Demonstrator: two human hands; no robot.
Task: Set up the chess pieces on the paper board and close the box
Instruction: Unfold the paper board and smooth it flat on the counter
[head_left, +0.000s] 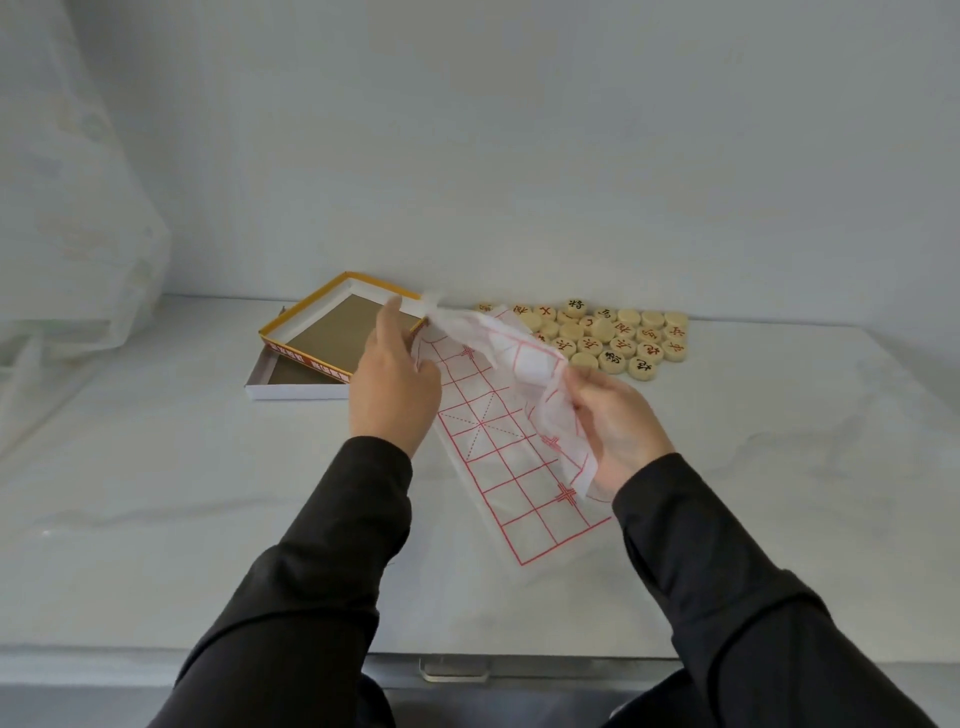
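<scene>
1. Two hands hold the paper board (501, 447) just below the middle of the frame. It is half unfolded, and its red grid runs slantwise from the centre down towards the lower right.
2. Seen from the back, the left hand (395, 384) grips the sheet's left edge, with one finger reaching up to its crumpled far corner.
3. Palm turned up, the right hand (618, 421) curls its fingers round a folded-over flap on the sheet's right side and lifts it off the grid.
4. The near end of the sheet lies flat on the white table (208, 493).
5. The chess pieces (608, 335) sit in a tight cluster right of centre, just beyond the sheet. Most lie face up with red or black characters, and a few show blank faces.
6. Left of centre, the box (291, 387) lies open in two parts, the yellow-rimmed half (306, 309) resting askew on the white-walled half.
7. A sheer curtain (78, 208) hangs at the upper left.
8. Dark sleeves (332, 545) cover both forearms.
</scene>
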